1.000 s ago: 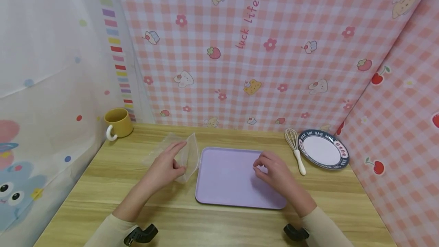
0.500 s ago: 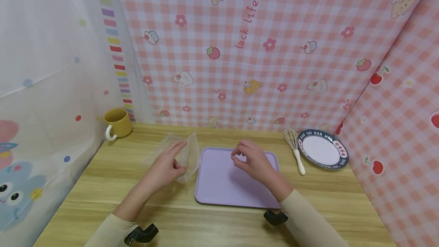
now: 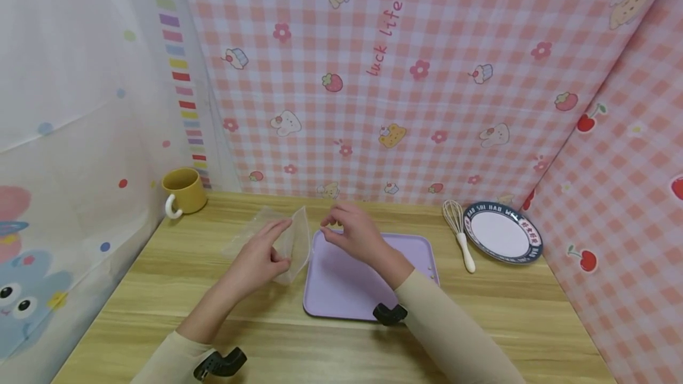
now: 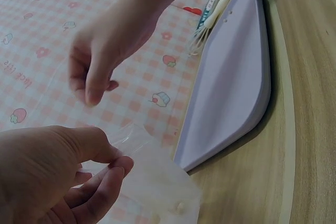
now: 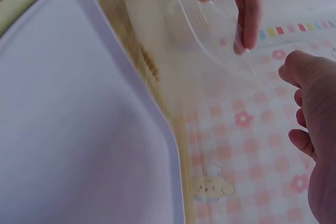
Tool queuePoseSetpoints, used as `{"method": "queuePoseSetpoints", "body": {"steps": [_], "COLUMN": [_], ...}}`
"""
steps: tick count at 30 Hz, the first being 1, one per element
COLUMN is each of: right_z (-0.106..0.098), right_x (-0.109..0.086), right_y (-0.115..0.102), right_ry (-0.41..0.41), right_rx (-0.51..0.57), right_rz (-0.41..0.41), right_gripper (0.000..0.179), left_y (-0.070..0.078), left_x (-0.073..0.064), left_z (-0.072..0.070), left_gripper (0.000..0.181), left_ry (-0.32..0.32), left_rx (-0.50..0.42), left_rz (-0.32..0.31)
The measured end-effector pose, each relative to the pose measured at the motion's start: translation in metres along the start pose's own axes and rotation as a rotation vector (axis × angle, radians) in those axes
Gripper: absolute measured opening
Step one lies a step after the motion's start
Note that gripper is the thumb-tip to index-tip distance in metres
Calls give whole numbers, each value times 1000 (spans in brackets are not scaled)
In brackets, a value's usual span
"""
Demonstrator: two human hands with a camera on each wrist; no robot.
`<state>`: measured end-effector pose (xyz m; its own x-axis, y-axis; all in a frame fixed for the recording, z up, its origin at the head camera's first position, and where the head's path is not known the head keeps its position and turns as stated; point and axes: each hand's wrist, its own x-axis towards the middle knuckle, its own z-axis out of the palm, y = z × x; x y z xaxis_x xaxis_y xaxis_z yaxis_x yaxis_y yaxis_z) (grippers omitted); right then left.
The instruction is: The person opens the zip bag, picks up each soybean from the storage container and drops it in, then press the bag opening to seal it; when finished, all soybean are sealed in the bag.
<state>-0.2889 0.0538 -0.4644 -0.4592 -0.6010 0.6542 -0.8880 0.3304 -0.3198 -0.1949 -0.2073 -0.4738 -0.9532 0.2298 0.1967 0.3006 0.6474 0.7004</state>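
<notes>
A clear plastic bag (image 3: 296,245) stands up on the table to the left of a lilac tray (image 3: 352,283). My left hand (image 3: 261,256) pinches its rim, thumb and fingers spread apart along the mouth. Inside the bag, small pale pieces (image 4: 180,207) show through the plastic. My right hand (image 3: 354,236) hovers over the tray's far left corner, close to the bag's mouth. Its fingers are curled in with thumb and forefinger near each other; whether a small piece sits between them is hidden. A few small tan pieces (image 3: 431,272) lie at the tray's right edge.
A yellow mug (image 3: 184,190) with a white handle stands at the back left. At the back right lie a whisk (image 3: 461,239) and a dark-rimmed plate (image 3: 503,233). A pink checked cloth (image 3: 395,105) hangs behind the table.
From above the tray's right side, my right hand has travelled left to near the bag, uncovering the tan pieces. The left hand and the bag have stayed put.
</notes>
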Motion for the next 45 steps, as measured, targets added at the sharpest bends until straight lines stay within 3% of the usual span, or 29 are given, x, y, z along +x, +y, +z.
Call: {"method": "queuePoseSetpoints", "body": {"steps": [7,26,45], "right_z": [15,36,36], "right_x": [21,44,44], "right_y": [-11,-9,-9], "right_ry": [-44,-138,-118], "right_rx": [-39,-106,-124], "right_rz": [13,208,219], "right_gripper": [10,7,9], "left_y": [1,3,3], "left_x": [1,1,1], "left_z": [-1,-1,-1], "left_gripper": [85,84,85], "left_ry": [-5,2,2], "left_rx": [-2,17,1], "left_rz": [-1,13,11]}}
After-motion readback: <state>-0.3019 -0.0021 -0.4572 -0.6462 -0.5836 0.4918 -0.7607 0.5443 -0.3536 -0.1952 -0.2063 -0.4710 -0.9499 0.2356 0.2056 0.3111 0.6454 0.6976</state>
